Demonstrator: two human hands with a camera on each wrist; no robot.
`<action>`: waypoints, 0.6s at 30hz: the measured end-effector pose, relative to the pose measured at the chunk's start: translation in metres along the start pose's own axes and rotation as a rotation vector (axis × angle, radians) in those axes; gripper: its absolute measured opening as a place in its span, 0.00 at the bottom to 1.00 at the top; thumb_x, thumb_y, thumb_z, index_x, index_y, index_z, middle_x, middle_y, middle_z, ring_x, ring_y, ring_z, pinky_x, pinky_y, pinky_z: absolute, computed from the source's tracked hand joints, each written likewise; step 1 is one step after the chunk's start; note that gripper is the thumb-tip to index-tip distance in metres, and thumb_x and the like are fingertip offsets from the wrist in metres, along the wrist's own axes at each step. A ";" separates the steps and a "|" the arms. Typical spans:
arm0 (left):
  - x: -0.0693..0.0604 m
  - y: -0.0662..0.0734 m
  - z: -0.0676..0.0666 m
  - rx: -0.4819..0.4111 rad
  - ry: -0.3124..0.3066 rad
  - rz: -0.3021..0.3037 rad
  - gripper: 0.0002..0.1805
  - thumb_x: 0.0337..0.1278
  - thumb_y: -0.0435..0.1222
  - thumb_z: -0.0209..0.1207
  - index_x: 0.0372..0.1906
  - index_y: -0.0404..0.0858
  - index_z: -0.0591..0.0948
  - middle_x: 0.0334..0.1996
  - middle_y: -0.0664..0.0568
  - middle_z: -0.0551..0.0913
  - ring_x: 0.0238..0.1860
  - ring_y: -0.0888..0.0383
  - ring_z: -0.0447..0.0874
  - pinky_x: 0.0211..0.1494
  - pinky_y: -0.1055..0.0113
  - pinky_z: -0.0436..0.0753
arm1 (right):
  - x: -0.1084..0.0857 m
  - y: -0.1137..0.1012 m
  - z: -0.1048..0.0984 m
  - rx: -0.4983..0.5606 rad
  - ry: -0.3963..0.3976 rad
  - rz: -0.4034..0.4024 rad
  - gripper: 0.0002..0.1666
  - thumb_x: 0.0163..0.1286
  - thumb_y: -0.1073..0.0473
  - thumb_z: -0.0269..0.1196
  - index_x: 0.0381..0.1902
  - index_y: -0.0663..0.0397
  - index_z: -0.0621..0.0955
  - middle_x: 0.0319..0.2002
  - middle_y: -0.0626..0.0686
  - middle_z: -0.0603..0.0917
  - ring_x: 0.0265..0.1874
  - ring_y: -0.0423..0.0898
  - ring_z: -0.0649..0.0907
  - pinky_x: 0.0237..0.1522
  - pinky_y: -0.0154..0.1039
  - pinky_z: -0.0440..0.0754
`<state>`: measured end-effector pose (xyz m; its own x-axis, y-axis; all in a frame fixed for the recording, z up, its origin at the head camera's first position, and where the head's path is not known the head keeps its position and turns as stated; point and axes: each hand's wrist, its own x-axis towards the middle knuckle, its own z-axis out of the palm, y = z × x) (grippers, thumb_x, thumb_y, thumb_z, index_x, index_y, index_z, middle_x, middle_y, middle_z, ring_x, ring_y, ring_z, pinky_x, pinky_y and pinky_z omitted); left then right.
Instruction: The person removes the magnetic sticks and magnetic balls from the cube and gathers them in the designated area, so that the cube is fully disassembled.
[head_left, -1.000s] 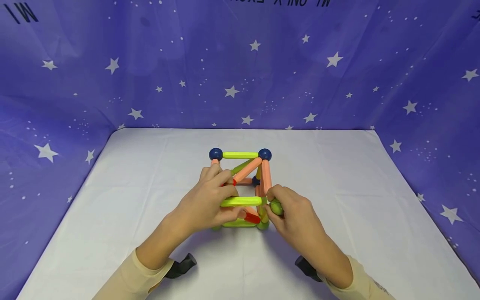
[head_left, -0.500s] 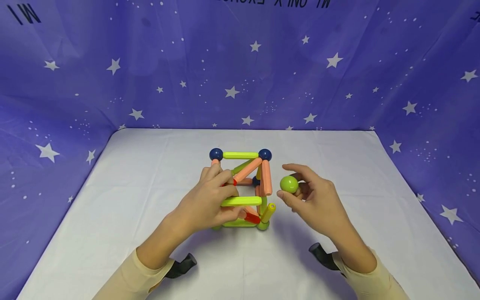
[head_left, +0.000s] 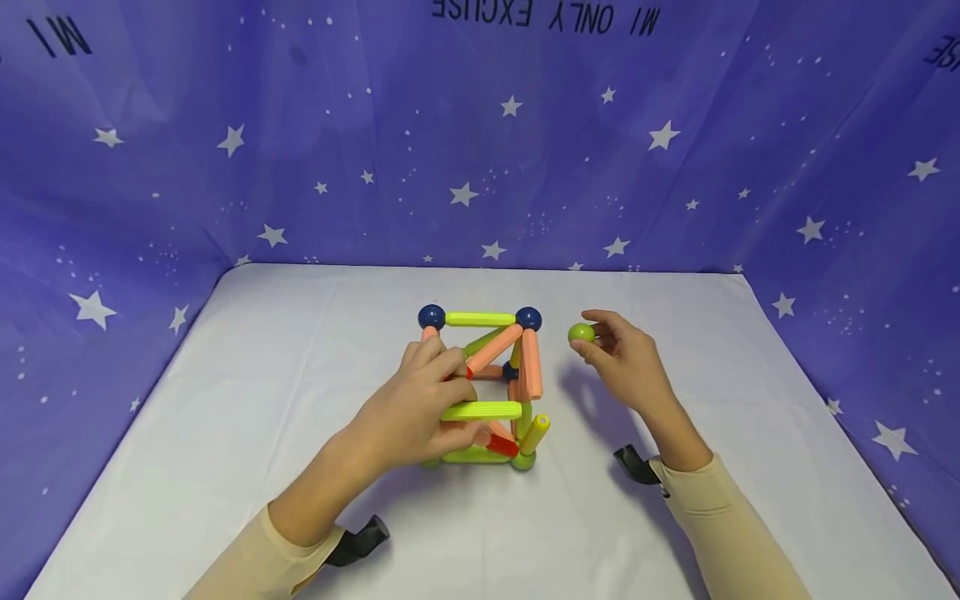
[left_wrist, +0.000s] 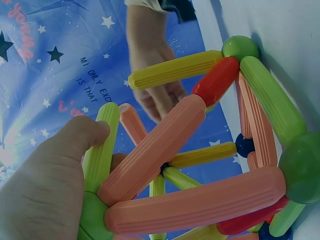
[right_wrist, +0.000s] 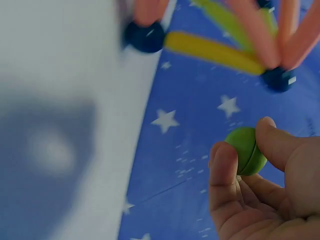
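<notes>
A frame of coloured rods and balls stands mid-table in the head view, with dark blue balls [head_left: 528, 318] at its far corners. My left hand [head_left: 416, 400] grips its near upper left side. In the left wrist view the thumb lies along a lime rod [left_wrist: 102, 145] joined to a green ball [left_wrist: 92, 217]. That rod's right end is free, and a yellow rod [head_left: 536, 435] leans up from the lower right green ball [head_left: 524, 460]. Right of the frame, my right hand [head_left: 626, 358] pinches a loose green ball [right_wrist: 246, 151] between thumb and fingers, apart from the rods.
A white cloth [head_left: 675, 317] covers the table. Behind and along both sides hangs a blue curtain [head_left: 412, 125] with stars. Black wrist mounts [head_left: 360, 542] stick out below both hands.
My right hand has drawn the green ball away from the frame's near right corner, to the right and farther back. The left hand keeps its grip; the camera view has tilted slightly.
</notes>
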<state>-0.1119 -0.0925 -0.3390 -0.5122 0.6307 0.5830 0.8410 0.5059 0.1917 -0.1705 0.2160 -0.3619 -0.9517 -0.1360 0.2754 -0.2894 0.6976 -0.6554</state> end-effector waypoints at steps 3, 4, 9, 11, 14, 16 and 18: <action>-0.001 -0.001 0.000 0.001 0.001 0.003 0.12 0.46 0.47 0.70 0.23 0.46 0.80 0.29 0.59 0.66 0.35 0.56 0.59 0.40 0.60 0.61 | 0.014 0.015 0.009 0.000 -0.017 0.043 0.26 0.69 0.50 0.64 0.58 0.59 0.77 0.43 0.55 0.84 0.35 0.47 0.84 0.37 0.45 0.80; -0.001 -0.001 0.000 0.000 -0.001 0.004 0.12 0.46 0.47 0.69 0.24 0.46 0.80 0.29 0.59 0.66 0.35 0.56 0.59 0.40 0.60 0.61 | 0.019 0.019 0.012 -0.003 -0.021 0.056 0.25 0.70 0.50 0.64 0.58 0.59 0.77 0.44 0.56 0.84 0.35 0.48 0.84 0.37 0.46 0.80; -0.002 -0.002 -0.001 0.001 -0.005 0.006 0.11 0.48 0.46 0.68 0.23 0.46 0.80 0.30 0.59 0.67 0.35 0.57 0.60 0.41 0.61 0.61 | 0.042 0.041 0.028 -0.042 -0.035 0.064 0.23 0.70 0.55 0.63 0.59 0.60 0.77 0.49 0.61 0.81 0.43 0.54 0.84 0.44 0.50 0.81; -0.002 -0.002 -0.001 0.003 -0.004 0.011 0.11 0.48 0.46 0.68 0.23 0.46 0.79 0.30 0.59 0.67 0.35 0.57 0.61 0.41 0.61 0.61 | 0.050 0.048 0.034 -0.063 -0.048 0.066 0.23 0.70 0.57 0.64 0.59 0.61 0.77 0.50 0.63 0.80 0.45 0.56 0.83 0.46 0.51 0.80; -0.002 -0.002 0.000 0.004 0.006 0.028 0.11 0.47 0.45 0.69 0.23 0.46 0.79 0.30 0.59 0.68 0.35 0.57 0.61 0.41 0.61 0.62 | 0.062 0.058 0.039 -0.103 -0.064 0.084 0.23 0.69 0.58 0.64 0.59 0.62 0.77 0.48 0.64 0.79 0.45 0.57 0.82 0.45 0.51 0.80; -0.001 -0.002 0.000 0.006 0.013 0.040 0.11 0.47 0.44 0.69 0.23 0.46 0.79 0.30 0.59 0.68 0.35 0.57 0.61 0.41 0.61 0.63 | 0.068 0.064 0.040 -0.127 -0.067 0.099 0.23 0.69 0.59 0.64 0.59 0.63 0.77 0.48 0.64 0.79 0.44 0.57 0.82 0.45 0.51 0.79; 0.000 -0.002 0.000 0.008 0.016 0.046 0.11 0.47 0.45 0.70 0.24 0.46 0.79 0.30 0.59 0.68 0.36 0.57 0.61 0.42 0.61 0.63 | 0.073 0.067 0.040 -0.146 -0.074 0.110 0.23 0.68 0.59 0.64 0.59 0.63 0.77 0.48 0.64 0.80 0.44 0.57 0.81 0.45 0.52 0.78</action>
<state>-0.1137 -0.0932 -0.3390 -0.4702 0.6438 0.6037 0.8621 0.4814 0.1581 -0.2639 0.2248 -0.4140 -0.9833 -0.1007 0.1516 -0.1701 0.8050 -0.5683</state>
